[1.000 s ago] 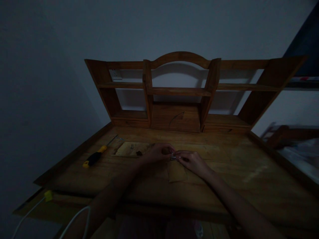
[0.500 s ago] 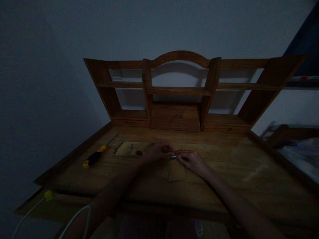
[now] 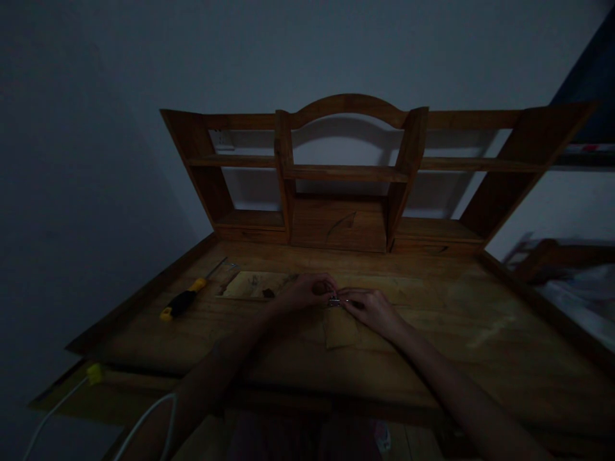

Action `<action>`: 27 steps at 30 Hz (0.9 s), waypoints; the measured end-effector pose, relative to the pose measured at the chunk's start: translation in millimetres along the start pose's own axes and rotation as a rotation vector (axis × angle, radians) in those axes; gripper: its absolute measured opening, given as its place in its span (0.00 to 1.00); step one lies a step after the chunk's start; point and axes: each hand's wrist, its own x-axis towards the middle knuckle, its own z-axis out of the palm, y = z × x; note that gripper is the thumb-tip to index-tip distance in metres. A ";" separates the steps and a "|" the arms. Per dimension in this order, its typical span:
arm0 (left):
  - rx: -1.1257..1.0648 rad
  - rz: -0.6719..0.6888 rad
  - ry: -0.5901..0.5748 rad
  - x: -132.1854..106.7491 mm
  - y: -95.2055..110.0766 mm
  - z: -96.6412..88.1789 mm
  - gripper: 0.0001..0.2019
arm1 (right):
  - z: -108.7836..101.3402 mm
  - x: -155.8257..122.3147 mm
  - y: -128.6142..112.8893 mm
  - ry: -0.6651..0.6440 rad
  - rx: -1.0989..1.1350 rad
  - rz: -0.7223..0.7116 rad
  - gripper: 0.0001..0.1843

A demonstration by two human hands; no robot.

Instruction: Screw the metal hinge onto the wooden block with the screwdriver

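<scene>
The scene is dim. My left hand (image 3: pixel 307 292) and my right hand (image 3: pixel 368 308) meet over the middle of a wooden desk (image 3: pixel 456 320). Their fingertips pinch a small shiny metal part (image 3: pixel 334 301) between them. My left hand also curls round a small brown wooden piece (image 3: pixel 319 289); what it is I cannot make out. Just below the hands a small tan square sheet (image 3: pixel 340 331) lies flat on the desk. Behind the hands lies a long flat wooden board (image 3: pixel 250 285).
A yellow-and-black screwdriver (image 3: pixel 185 301) lies at the desk's left. A wooden shelf unit (image 3: pixel 346 173) stands along the back against the wall. A white cable (image 3: pixel 144 416) and a yellow plug (image 3: pixel 93 373) hang at the near left edge. A dark small item (image 3: pixel 268 293) rests on the board.
The hands have stayed together on the small metal part; only the camera has shifted slightly.
</scene>
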 end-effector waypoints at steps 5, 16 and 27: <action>0.048 0.036 0.010 1.8 -2.8 -2.2 0.12 | -0.7 0.5 -1.4 0.003 0.018 -0.012 0.16; 0.021 -0.029 0.088 0.3 -4.2 5.8 0.13 | -2.1 1.0 -4.3 0.003 0.013 -0.005 0.13; -0.001 -0.065 0.081 2.3 -9.4 3.0 0.14 | -2.9 0.8 -5.8 0.007 0.021 -0.015 0.14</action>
